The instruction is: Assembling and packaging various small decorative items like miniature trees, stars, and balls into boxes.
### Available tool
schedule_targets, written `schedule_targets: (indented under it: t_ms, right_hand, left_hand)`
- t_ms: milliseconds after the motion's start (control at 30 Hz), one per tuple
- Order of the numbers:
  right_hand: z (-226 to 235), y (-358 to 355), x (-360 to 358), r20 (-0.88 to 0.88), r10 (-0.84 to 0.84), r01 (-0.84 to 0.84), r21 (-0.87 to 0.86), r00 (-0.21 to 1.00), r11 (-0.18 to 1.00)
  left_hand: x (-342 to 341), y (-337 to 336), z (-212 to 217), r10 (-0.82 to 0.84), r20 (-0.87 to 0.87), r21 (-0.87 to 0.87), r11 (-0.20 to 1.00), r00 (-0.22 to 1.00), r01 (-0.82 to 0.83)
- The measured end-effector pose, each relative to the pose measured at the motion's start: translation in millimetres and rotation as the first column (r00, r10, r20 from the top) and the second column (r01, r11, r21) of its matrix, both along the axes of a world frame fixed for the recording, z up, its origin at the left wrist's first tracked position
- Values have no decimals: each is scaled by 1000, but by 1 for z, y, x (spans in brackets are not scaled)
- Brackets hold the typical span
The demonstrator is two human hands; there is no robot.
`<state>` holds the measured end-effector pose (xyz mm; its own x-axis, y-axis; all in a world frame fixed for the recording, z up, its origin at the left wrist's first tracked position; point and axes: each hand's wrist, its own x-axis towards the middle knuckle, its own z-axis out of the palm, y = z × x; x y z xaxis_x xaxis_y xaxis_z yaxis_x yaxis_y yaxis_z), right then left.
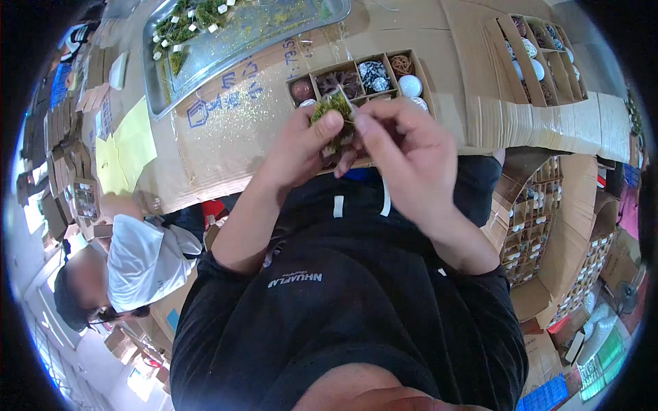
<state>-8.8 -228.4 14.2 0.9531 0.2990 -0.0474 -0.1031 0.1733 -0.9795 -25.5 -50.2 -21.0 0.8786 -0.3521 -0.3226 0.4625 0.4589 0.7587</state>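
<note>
the small green mossy tuft (334, 109) sits pinched between both hands, the left hand (296, 147) closed on it with thumb on top, the right hand (404, 147) nipping its right side, just before the brown compartmented cardboard box (360, 79).

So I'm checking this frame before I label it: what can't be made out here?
- Green mossy clump, head view: both the left hand and the right hand cover its lower part, so its full shape is hidden.
- Divided cardboard box: the hands hide its near compartments.
- Metal tray: cut off by the top edge.
- Stacked boxes at right: contents too small and bent by the fisheye.
</note>
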Motion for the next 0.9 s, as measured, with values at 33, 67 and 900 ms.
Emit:
schedule_targets:
  t_ms: [33,67,900]
  right_hand:
    - [-5,2,-4,143,-2,22,-138,990,990]
    - [-4,3,-8,302,48,67,-360,952,931]
    - [-33,-32,-20,-526,358,-461,-74,771,885]
  left_hand:
    - [1,-4,4,65,0,1,998,998,-65]
    - [0,-11,4,181,-31,14,983,983,-181]
    - [12,-3,-12,-793,477,812,233,379,-535]
